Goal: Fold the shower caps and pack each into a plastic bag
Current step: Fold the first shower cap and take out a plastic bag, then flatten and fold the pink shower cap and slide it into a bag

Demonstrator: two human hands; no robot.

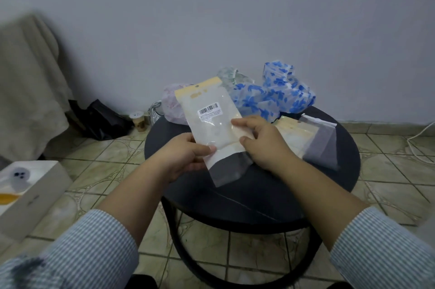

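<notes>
You hold one plastic bag (213, 121) up over the round dark counter (254, 194), tilted with its cream header strip toward the wall and its clear lower end toward you. Your left hand (186, 159) is clamped on the bag's left edge, thumb on the front face just below the white filling. Your right hand (261, 142) pinches the bag's right edge, fingers spread across the front and thumb at the side. A barcode label sits on the upper front of the bag.

Behind the bag, at the counter's far edge, lie the blue-flowered shower caps (277, 95), bunched and piled, with a pink-patterned cap (171, 105) to their left hanging over the rim and a green-patterned cap (230, 75) behind. To the right of your right hand, a stack of flat bags (313, 140) reaches close to the counter's right edge.

The near half of the counter, from your wrists back to its front rim, is bare. A white box (26, 197) stands on the tiled floor to your left, well apart from the counter.
</notes>
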